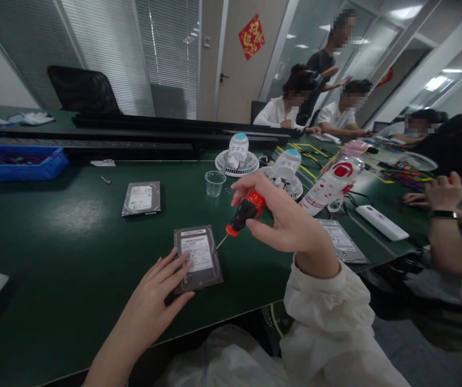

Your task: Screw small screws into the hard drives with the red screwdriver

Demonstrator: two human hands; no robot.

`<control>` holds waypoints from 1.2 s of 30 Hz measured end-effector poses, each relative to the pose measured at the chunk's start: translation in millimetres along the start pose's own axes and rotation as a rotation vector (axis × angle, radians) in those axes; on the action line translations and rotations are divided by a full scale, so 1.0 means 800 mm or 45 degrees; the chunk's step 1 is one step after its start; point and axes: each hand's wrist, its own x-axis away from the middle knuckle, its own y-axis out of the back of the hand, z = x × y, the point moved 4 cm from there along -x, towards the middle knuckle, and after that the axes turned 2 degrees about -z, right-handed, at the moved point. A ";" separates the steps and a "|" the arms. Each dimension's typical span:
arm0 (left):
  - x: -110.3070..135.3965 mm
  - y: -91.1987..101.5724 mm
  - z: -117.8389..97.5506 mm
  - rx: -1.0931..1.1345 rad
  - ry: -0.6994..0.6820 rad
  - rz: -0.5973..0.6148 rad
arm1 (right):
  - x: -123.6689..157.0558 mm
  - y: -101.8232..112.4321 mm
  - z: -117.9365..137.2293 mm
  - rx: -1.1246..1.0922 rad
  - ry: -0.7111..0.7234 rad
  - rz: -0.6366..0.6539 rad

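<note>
A hard drive (208, 277) with a white label lies on the green table in front of me. My left hand (162, 285) rests on its left side, fingers stretched out over the casing and label. In my right hand (281, 215) is a red and black screwdriver (242, 214), gripped by the handle and tilted down to the left. Its shaft reaches the drive's right edge; whether the tip sits in a screw is too small to tell. A clear plastic cup (215, 184) stands just beyond, with tiny bits beside it.
Another hard drive (142, 199) lies at the left, and one more (341, 242) at the right. Two white fans (239, 153), a white and red bottle (331, 183), a white power bank-like block (382, 222) and a blue tray (16, 164) surround the area. Several people sit or stand beyond.
</note>
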 end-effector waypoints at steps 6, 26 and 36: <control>-0.001 0.000 0.000 -0.005 0.010 0.025 | -0.004 0.004 -0.004 0.311 -0.229 -0.070; -0.002 0.002 -0.003 0.051 0.043 0.004 | 0.036 0.031 -0.022 0.171 -0.337 -0.454; -0.002 0.003 -0.003 0.048 0.013 0.021 | 0.111 0.005 -0.052 -0.016 -0.794 -0.888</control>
